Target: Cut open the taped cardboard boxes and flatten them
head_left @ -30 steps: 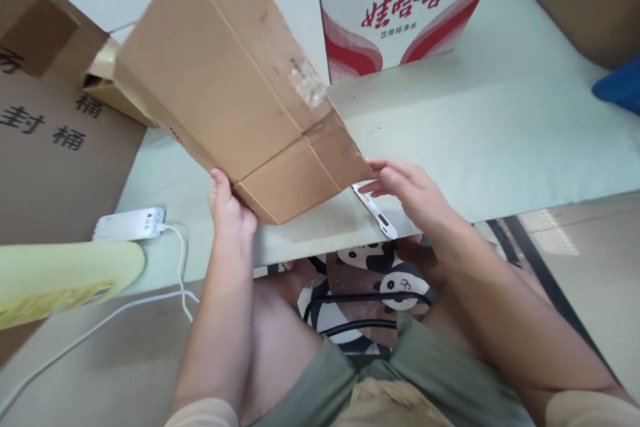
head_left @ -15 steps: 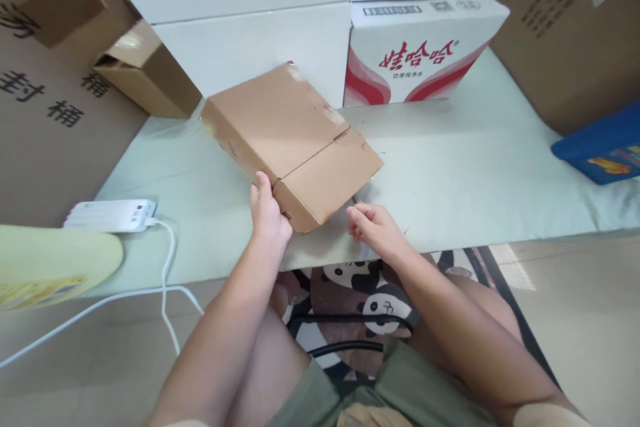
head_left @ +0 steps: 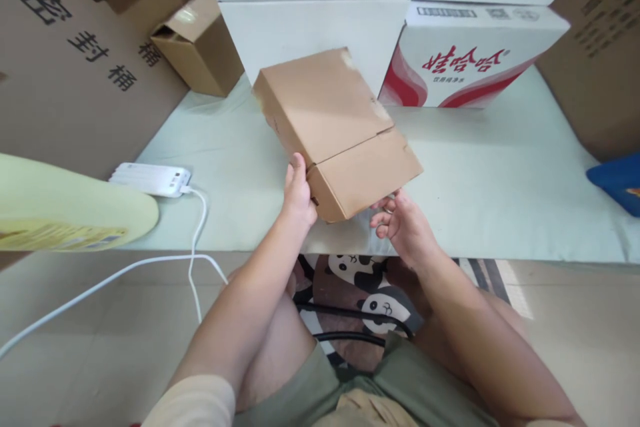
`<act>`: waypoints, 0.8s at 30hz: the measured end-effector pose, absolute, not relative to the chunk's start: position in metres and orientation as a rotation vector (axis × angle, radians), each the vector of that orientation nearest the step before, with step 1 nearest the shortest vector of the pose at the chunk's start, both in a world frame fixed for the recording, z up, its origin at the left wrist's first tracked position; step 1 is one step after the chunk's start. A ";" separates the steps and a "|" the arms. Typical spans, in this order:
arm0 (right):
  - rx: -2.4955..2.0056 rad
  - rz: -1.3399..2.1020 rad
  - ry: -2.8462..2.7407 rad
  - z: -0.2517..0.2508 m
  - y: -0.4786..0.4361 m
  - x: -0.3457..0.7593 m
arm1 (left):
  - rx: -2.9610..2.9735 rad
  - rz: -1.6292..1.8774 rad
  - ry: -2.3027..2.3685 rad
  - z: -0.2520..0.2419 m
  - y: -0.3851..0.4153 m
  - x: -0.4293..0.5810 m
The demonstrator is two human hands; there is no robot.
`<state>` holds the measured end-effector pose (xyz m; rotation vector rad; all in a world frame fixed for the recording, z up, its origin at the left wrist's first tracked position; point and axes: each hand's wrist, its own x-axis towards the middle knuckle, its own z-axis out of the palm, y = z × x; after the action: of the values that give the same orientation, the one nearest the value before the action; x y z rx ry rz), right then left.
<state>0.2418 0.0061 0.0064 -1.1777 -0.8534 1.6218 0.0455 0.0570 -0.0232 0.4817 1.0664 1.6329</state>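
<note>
A brown cardboard box (head_left: pixel 325 100) is held tilted above the green-covered tabletop, a long flap folded out at its near right end. My left hand (head_left: pixel 300 197) grips its near left side, thumb up along the edge. Just under the flap's lower right edge is my right hand (head_left: pixel 403 223), palm partly turned up and fingers apart. Nothing shows in those fingers. Some fingertips reach beneath the flap, and I cannot tell whether they touch it. The underside of the box is hidden.
White cartons (head_left: pixel 315 33) stand behind, beside a white-and-red carton (head_left: pixel 460 67). At left are a small brown box (head_left: pixel 205 47), a white power bank (head_left: pixel 150 178) with a cable, and a pale yellow container (head_left: pixel 75 203). A blue item (head_left: pixel 617 183) lies far right.
My right hand has gone from a pinch near a thin dark item to spread fingers by the flap. The view has shifted left; my left hand keeps its grip on the box.
</note>
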 end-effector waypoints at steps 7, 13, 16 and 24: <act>-1.444 1.316 -0.880 -0.004 -0.009 0.247 | 0.770 1.692 1.149 -0.018 0.044 0.065; -1.361 1.425 -0.701 0.010 -0.012 0.238 | 0.798 1.640 1.155 -0.021 0.046 0.064; -1.267 1.474 -0.533 0.018 -0.001 0.246 | 0.716 1.556 1.144 -0.020 0.050 0.059; -1.301 1.152 -0.444 0.014 0.001 0.366 | 0.625 1.380 1.142 -0.001 0.054 0.053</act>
<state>0.3655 0.0015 0.0145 -1.3012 -0.4444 1.1517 0.0532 0.0536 -0.0013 0.6254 1.1417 1.3800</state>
